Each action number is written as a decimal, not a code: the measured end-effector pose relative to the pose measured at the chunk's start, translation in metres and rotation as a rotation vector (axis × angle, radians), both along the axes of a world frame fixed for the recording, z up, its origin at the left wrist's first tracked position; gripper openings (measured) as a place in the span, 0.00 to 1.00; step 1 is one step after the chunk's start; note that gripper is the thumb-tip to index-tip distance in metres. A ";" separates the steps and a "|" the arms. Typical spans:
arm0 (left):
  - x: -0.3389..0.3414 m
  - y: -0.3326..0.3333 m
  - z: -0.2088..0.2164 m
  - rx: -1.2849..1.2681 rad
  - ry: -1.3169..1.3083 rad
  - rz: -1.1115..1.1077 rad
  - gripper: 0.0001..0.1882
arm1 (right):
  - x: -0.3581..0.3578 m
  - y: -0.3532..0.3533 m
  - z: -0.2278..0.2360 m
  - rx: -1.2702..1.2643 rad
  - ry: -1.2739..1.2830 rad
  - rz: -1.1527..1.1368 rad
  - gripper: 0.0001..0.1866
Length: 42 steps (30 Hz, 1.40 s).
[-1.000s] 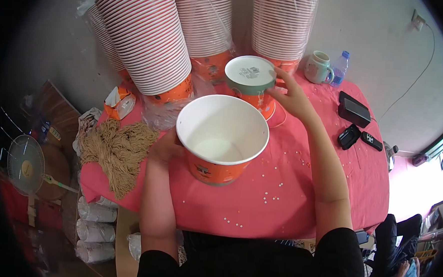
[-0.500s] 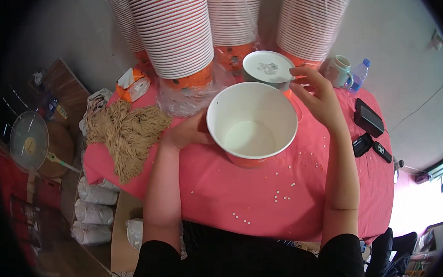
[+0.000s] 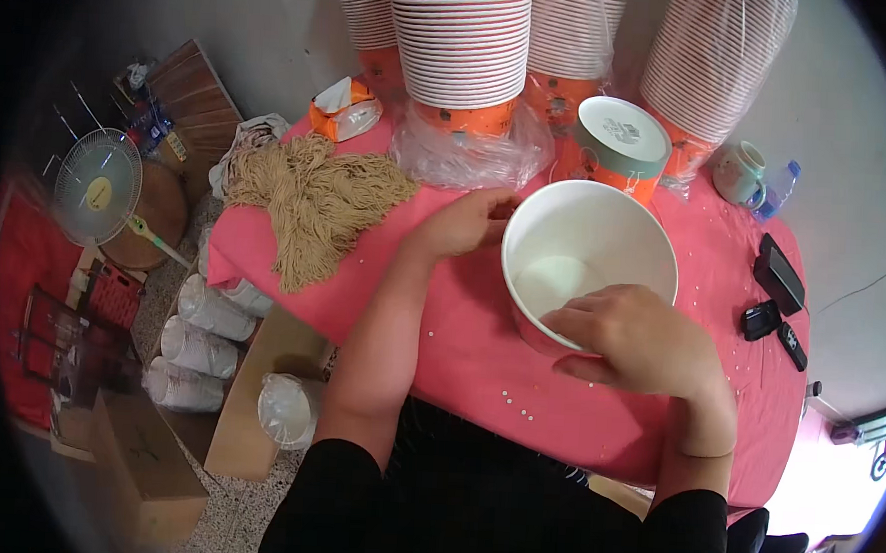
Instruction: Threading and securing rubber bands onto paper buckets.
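Observation:
A large white-lined paper bucket [image 3: 592,209] with an orange outside stands on the pink-covered table, open side up. My left hand [image 3: 464,224] is at its left wall, fingers bent against the side, the tips partly hidden. At the near right rim, my right hand [image 3: 645,337] has its fingers over the edge inside and its thumb outside, gripping the wall. Pale liquid or a pale bottom [image 3: 553,282] shows inside, which of these I cannot tell. Just behind stands an orange bucket with a grey-green band and a white top [image 3: 626,136].
Tall stacks of paper buckets [image 3: 461,37] in plastic line the back. A tan string mop head [image 3: 316,205] and an orange packet [image 3: 347,109] lie left. A mug [image 3: 739,174], a bottle [image 3: 780,189] and black cases [image 3: 779,274] are right. Small white dots [image 3: 516,406] speckle the cloth.
My right hand has come from beside the lidded-looking bucket down to the open bucket's near right rim. My left hand has shifted along its left side. The view has turned left.

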<state>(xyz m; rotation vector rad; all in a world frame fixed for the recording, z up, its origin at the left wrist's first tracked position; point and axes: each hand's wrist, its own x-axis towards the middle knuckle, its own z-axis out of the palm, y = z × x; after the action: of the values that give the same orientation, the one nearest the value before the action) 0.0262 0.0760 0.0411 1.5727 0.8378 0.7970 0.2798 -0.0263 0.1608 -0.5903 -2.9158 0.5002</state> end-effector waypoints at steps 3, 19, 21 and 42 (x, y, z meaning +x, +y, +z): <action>-0.013 -0.014 0.011 0.272 0.011 0.340 0.11 | 0.006 0.004 -0.001 0.041 0.041 -0.009 0.07; -0.126 -0.037 0.014 0.965 1.210 0.582 0.06 | 0.015 0.006 0.004 0.095 0.085 -0.138 0.18; -0.135 -0.031 0.007 1.076 1.226 0.551 0.06 | 0.013 0.006 0.006 0.090 0.083 -0.145 0.18; -0.099 -0.072 0.026 1.130 0.811 0.715 0.06 | 0.002 0.016 -0.006 0.050 0.167 -0.073 0.13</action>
<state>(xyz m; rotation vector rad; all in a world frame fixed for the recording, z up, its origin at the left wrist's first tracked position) -0.0730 0.0038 0.0674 2.7376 1.7817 1.2745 0.2821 -0.0099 0.1544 -0.6137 -2.7300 0.4443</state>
